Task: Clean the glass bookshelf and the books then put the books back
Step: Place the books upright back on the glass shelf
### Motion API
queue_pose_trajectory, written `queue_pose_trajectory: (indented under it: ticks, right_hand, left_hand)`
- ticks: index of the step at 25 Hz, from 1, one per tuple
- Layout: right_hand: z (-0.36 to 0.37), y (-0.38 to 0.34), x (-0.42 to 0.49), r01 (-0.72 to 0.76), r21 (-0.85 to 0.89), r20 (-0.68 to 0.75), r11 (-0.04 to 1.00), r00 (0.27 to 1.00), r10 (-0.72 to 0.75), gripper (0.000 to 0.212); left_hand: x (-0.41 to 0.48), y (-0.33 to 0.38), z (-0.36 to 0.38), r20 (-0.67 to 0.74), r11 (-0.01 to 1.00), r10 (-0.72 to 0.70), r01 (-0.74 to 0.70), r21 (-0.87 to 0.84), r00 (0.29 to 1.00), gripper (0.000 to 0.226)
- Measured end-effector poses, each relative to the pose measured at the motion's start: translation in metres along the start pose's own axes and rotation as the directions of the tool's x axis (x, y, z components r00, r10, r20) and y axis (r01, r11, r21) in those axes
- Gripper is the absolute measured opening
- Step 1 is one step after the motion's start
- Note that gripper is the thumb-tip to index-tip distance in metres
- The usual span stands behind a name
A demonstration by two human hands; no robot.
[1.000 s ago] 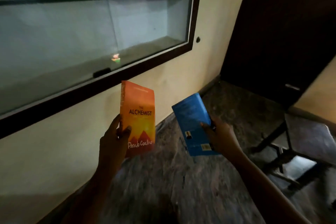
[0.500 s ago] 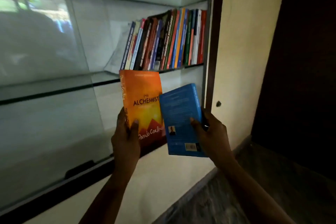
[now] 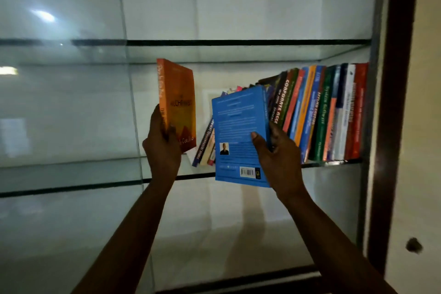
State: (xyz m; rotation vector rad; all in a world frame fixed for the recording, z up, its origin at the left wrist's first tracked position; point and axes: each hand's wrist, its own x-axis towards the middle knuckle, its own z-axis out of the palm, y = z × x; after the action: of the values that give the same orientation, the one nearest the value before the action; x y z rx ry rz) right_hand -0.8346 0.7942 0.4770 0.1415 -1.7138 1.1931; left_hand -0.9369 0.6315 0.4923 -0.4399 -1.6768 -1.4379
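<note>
**Two paperbacks lifted to the middle shelf, neither yet set down**

1. Glass door panel (image 3: pixel 66 107), 9 o'clock of the view. Reflective and patched with glare. Its vertical edge stands just at 9 o'clock of the left hand.

2. Left hand (image 3: pixel 162 148). The fingers and thumb are clamped round the lower part of the orange book (image 3: pixel 177 102). The book is upright, with its spine turned toward the camera and its cover facing 3 o'clock. The lettering is blurred.

3. Glass shelf (image 3: pixel 191 176), middle tier. It is bare at 9 o'clock and loaded toward 3 o'clock.

4. Blue book (image 3: pixel 238 136). The back cover faces the camera, with a small portrait and a barcode near the lower edge. The right hand (image 3: pixel 279 160) grips its 4 o'clock corner, thumb across the cover and fingers behind. In view the lower edge hangs below the shelf's front line, so the book is judged to be in front of the shelf, not on it.

5. Row of books (image 3: pixel 322 114), from 1 to 3 o'clock of the blue book. The spines are mixed colours and slant with their tops toward 1 o'clock. The last ones are nearly upright against the cabinet side.

6. Wooden frame (image 3: pixel 393 102), dark, at 3 o'clock of the view.

Change noted: a second ago both books were held low, before the wall under the cabinet, and the orange cover faced the camera. Both are now up at shelf height, at the open end of the row, with the orange spine turned forward.

Reading: the put-back step is in hand. These two look like the next to go in at 9 o'clock of the row, and the slanted books may need pushing upright first.
</note>
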Motion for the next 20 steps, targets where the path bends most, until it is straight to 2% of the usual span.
queue_pose_trajectory:
  ticks: [4, 7, 9, 11, 13, 14, 16, 17, 18, 19, 20]
  right_hand:
    - [0.001, 0.014, 0.025, -0.002, 0.048, 0.02, 0.999, 1.0, 0.001, 0.039]
    - [0.002, 0.027, 0.035, -0.017, 0.061, 0.027, 0.998, 1.0, 0.015, 0.037]
    - [0.004, 0.034, 0.036, -0.025, 0.051, 0.016, 0.998, 1.0, 0.024, 0.037]
    - [0.01, 0.038, 0.036, -0.033, 0.061, 0.003, 0.998, 0.999, 0.033, 0.036]
    - [0.018, 0.038, 0.036, -0.037, 0.091, -0.001, 0.995, 0.999, 0.038, 0.033]
    - [0.023, 0.037, 0.035, -0.04, 0.124, 0.0, 0.991, 0.999, 0.041, 0.031]
    - [0.034, 0.035, 0.031, -0.027, 0.184, 0.003, 0.982, 1.0, 0.027, 0.028]
    - [0.039, 0.034, 0.028, -0.015, 0.205, -0.002, 0.979, 1.0, 0.016, 0.027]
    - [0.044, 0.031, 0.026, -0.005, 0.233, -0.008, 0.973, 1.0, 0.007, 0.027]
    - [0.052, 0.029, 0.026, 0.008, 0.26, -0.016, 0.966, 1.0, -0.004, 0.025]
    - [0.062, 0.026, 0.026, 0.019, 0.282, -0.012, 0.959, 1.0, -0.017, 0.023]
  left_hand:
    - [0.008, -0.036, 0.029, 0.044, 0.989, 0.05, -0.056, 0.138, 0.998, 0.053]
    - [0.001, -0.059, 0.056, 0.226, 0.962, 0.041, -0.099, 0.253, 0.973, 0.056]
    - [0.002, -0.074, 0.067, 0.419, 0.972, 0.015, -0.112, 0.209, 0.908, 0.057]
    - [0.014, -0.083, 0.069, 0.571, 0.997, -0.05, 0.006, 0.079, 0.819, 0.053]
    - [0.024, -0.09, 0.064, 0.645, 0.998, -0.057, 0.046, 0.034, 0.762, 0.06]
    - [0.022, -0.088, 0.057, 0.672, 1.0, -0.027, 0.013, 0.025, 0.74, 0.066]
    - [0.004, -0.082, 0.031, 0.654, 0.974, 0.122, -0.215, 0.063, 0.746, 0.062]
    - [-0.007, -0.079, 0.013, 0.578, 0.914, 0.235, -0.381, 0.143, 0.782, 0.058]
    - [-0.016, -0.077, -0.007, 0.48, 0.804, 0.385, -0.542, 0.245, 0.788, 0.055]
    - [-0.018, -0.079, -0.026, 0.385, 0.684, 0.516, -0.639, 0.352, 0.765, 0.052]
    - [-0.014, -0.086, -0.041, 0.33, 0.599, 0.582, -0.666, 0.445, 0.743, 0.051]
